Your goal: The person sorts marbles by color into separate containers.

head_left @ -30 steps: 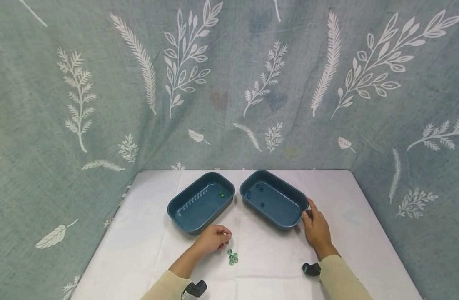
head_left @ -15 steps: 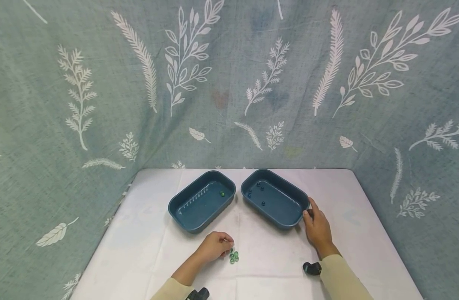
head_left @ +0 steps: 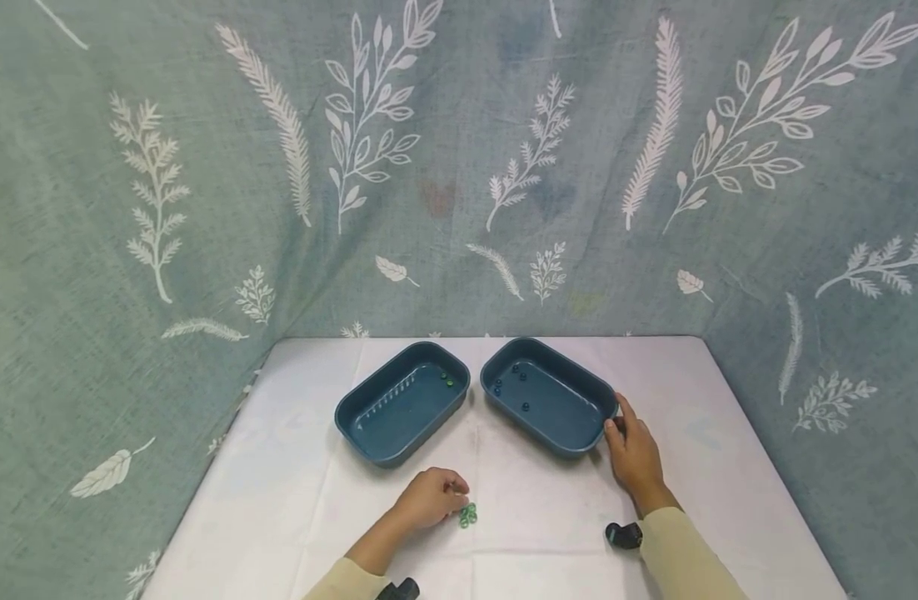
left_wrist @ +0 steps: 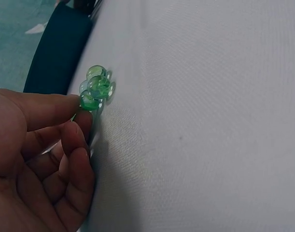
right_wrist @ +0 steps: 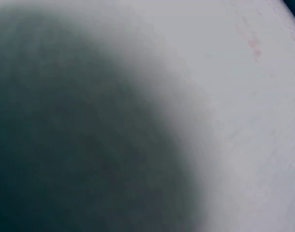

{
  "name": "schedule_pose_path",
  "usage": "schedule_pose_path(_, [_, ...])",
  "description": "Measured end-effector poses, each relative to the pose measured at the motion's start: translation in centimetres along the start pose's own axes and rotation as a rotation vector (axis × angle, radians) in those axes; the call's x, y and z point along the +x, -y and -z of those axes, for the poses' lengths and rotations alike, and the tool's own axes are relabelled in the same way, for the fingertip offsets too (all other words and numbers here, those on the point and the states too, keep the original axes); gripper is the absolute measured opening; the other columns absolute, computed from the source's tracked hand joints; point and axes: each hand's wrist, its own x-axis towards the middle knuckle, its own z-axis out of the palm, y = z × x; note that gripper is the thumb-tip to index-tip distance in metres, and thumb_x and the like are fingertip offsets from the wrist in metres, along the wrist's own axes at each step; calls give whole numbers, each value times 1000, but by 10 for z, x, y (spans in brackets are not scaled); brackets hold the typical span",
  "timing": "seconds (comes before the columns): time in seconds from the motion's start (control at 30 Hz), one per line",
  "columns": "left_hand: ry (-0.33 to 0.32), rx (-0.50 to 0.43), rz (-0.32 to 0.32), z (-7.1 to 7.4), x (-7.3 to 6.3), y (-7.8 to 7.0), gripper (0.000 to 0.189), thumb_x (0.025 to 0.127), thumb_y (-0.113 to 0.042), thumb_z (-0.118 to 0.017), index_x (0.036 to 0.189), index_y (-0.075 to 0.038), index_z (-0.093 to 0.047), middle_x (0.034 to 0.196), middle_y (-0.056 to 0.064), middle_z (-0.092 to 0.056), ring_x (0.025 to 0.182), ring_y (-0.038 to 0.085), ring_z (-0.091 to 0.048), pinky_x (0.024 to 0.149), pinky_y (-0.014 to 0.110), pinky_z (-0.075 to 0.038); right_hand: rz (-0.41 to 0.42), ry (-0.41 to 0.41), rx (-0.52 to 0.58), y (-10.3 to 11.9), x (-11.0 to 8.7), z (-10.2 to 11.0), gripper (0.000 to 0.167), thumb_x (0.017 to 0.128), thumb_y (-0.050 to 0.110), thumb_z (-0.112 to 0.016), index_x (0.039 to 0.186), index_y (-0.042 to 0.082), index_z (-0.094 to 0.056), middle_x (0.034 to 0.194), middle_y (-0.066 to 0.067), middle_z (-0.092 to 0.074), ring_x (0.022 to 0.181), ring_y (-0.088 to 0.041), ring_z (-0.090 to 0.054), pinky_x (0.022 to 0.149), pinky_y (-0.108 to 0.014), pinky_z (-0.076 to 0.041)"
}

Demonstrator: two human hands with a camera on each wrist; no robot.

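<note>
Several clear green glass marbles [head_left: 468, 517] lie in a tight cluster on the white tablecloth. Close against them, my left hand [head_left: 431, 497] pinches a marble between thumb and index finger; only a green sliver of it shows in the left wrist view. The other fingers curl in towards the palm. My right hand [head_left: 636, 457] holds the near right end of the right blue bin [head_left: 571, 451], thumb and index finger at its rim. That bin has several dark blue marbles [head_left: 526, 407] inside. To its left, the left blue bin [head_left: 385, 460] contains green marbles [head_left: 449, 383].
Both bins stand angled near the back of the white-covered table [head_left: 534, 508]. Behind and on both sides hangs a grey-green leaf-patterned cloth [head_left: 459, 167]. A dark blurred shape [right_wrist: 79, 135] fills much of the right wrist view.
My left hand has moved slightly right and down to the marble cluster, and one marble is now between its fingers. Green marbles in the left bin have rolled a little. My right hand stays put.
</note>
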Motion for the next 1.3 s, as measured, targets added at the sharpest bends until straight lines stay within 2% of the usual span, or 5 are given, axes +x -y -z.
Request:
schedule_pose_path(0.2, [-13, 11, 23, -2, -1, -2, 5, 87, -23, -72, 87, -18, -70, 60, -4, -58, 52, 11, -55, 50, 27, -44, 8, -2, -5, 1, 1, 1, 55, 103, 37, -42, 154, 22, -26, 121, -23, -61, 112, -42, -54, 97, -61, -41])
schedule_pose_path(0.5, [-16, 23, 18, -2, -1, -1, 13, 89, -23, -70, 78, -19, -66, 61, -4, -57, 53, 11, -54, 50, 27, -44, -13, -2, -12, 1, 0, -3, 55, 104, 37, -40, 155, 21, -26, 122, -23, -60, 114, -42, -54, 99, -60, -39])
schedule_pose_path(0.77, [-11, -79, 30, 1, 3, 6, 11, 92, -19, -67, 83, -15, -66, 69, -2, -61, 58, 14, -58, 51, 29, -49, -14, 8, -15, 2, 0, -1, 56, 104, 36, -41, 155, 22, -24, 121, -22, -60, 114, -42, -54, 99, -60, -39])
schedule_pose_path(1.03, [-8, -224, 17, 8, 3, 7, 8, 94, -14, -65, 87, -9, -66, 74, 3, -63, 59, 15, -58, 52, 29, -52, -14, 8, -18, 3, 0, 0, 56, 104, 36, -40, 155, 23, -23, 120, -22, -60, 113, -41, -54, 99, -60, -40])
schedule_pose_path(1.3, [-15, -327, 23, 24, 1, -8, 7, 93, -12, -65, 93, -5, -66, 77, 3, -66, 59, 13, -54, 53, 27, -47, -14, 7, -2, 1, -2, -1, 56, 104, 36, -41, 155, 23, -24, 121, -22, -59, 114, -42, -53, 99, -60, -39])
